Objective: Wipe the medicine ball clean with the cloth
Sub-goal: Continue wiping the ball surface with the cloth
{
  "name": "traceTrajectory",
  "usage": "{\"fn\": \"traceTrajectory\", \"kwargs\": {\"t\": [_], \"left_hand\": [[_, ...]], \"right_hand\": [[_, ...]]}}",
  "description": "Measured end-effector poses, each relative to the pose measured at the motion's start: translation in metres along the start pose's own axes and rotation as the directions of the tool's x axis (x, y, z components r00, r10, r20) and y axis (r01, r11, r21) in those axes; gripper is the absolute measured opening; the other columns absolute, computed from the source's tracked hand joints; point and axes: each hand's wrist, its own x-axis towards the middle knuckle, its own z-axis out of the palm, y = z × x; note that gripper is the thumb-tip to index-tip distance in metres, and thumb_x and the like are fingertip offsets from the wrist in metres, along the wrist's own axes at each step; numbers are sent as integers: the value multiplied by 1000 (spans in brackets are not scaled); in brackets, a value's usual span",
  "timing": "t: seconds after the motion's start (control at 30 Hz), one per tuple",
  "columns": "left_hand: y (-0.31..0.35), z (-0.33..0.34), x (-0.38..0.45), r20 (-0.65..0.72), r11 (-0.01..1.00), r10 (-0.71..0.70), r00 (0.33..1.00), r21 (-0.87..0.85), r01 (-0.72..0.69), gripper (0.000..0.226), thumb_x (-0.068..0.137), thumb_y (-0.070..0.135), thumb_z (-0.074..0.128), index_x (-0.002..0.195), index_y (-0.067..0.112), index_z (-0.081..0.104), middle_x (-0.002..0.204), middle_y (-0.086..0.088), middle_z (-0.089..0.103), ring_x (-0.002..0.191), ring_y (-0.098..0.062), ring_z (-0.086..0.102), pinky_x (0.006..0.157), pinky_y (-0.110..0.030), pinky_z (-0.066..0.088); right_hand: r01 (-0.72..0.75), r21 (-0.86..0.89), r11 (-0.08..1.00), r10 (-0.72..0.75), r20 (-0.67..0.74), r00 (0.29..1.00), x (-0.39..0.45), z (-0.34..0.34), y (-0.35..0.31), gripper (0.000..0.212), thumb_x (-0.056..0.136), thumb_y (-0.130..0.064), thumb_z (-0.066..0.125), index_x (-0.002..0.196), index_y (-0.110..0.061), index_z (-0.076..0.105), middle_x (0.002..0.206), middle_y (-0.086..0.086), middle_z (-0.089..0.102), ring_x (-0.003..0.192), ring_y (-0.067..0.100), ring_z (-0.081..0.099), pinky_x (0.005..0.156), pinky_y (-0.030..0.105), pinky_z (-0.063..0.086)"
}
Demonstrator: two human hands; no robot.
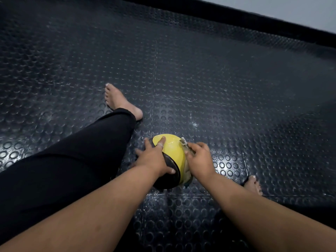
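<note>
Medicine ball [172, 150] steadied by left hand [154, 159], fingers spread flat; cloth [187, 149] clenched in right hand [199, 160], pressed against flank for wiping.

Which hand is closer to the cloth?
The right hand. It holds the cloth against the right side of the medicine ball. The left hand rests on the ball's left side, away from the cloth.

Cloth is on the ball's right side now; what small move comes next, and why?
Probably drag the cloth under the right hand up over the medicine ball's bare yellow top, while the left hand steadies it.
</note>
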Motion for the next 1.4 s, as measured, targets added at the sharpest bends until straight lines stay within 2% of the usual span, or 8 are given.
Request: {"fn": "traceTrajectory", "kwargs": {"t": [0.07, 0.2, 0.27, 0.47, 0.73, 0.97, 1.17, 1.4], "left_hand": [[-1, 0, 0, 39, 996, -53, 998, -73, 56, 120, 69, 42, 86, 151, 49, -1, 162, -12, -12, 143, -45, 24, 111, -53, 35], [0, 0, 2, 24, 993, -50, 998, -110, 52, 119, 70, 36, 87, 151, 49, 1, 162, -15, -10, 140, -44, 31, 111, -50, 37], [1, 3, 2, 22, 993, -49, 999, -107, 51, 118, 71, 35, 86, 151, 49, 1, 162, -14, -12, 141, -44, 28, 111, -51, 36], [0, 4, 1, 10, 994, -41, 999, -102, 42, 116, 71, 33, 86, 151, 50, 3, 162, -13, -10, 142, -43, 27, 111, -50, 37], [1, 8, 1, 6, 1000, 9, 1000, -29, -9, 116, 72, 34, 85, 151, 50, 1, 162, -13, -13, 142, -43, 27, 112, -49, 36], [-1, 7, 2, 10, 999, -2, 1000, -54, 3, 114, 72, 32, 86, 150, 52, 5, 162, -12, -11, 141, -42, 30, 111, -48, 37], [3, 5, 1, 15, 1000, 7, 1000, -4, -7, 115, 73, 35, 84, 150, 52, 0, 162, -13, -12, 141, -42, 29, 112, -48, 36], [-1, 8, 4, 8, 999, 2, 1000, -45, -2, 116, 71, 32, 86, 150, 52, 2, 162, -13, -12, 141, -43, 29, 111, -49, 37]], "right_hand": [[5, -3, 1000, -5, -2, 1000, 9, 1, -2, 38, 96, -23, 51, 131, -8, 54, 131, 8, 42, 101, 14, 55, 84, 10, 38], [-120, 70, 990, 123, -33, 992, 20, 0, -6, 38, 96, -16, 48, 133, -7, 48, 123, 10, 59, 107, 25, 59, 85, 26, 45], [-175, 114, 978, 182, -54, 982, 22, 1, -6, 38, 95, -12, 48, 133, -8, 43, 111, 10, 61, 94, 22, 61, 75, 27, 45], [50, -41, 998, -53, -76, 996, 10, 16, -5, 32, 92, -17, 56, 124, -13, 55, 120, 6, 55, 101, 14, 51, 91, 20, 37], [56, -230, 972, -41, 69, 997, 56, -1, -13, 34, 93, -7, 45, 124, -12, 60, 118, 11, 63, 108, 26, 58, 86, 23, 42], [370, -357, 858, -365, 84, 927, 17, 2, -5, 35, 93, -8, 45, 124, -13, 60, 107, 9, 59, 105, 26, 52, 89, 30, 42], [202, -352, 914, -193, 62, 979, 48, -2, -14, 37, 89, -2, 42, 118, -12, 64, 114, 14, 60, 106, 29, 56, 87, 31, 44], [304, -348, 887, -302, 63, 951, 13, 0, -13, 35, 91, -10, 46, 122, -15, 62, 113, 8, 60, 108, 24, 54, 87, 27, 41]]}}
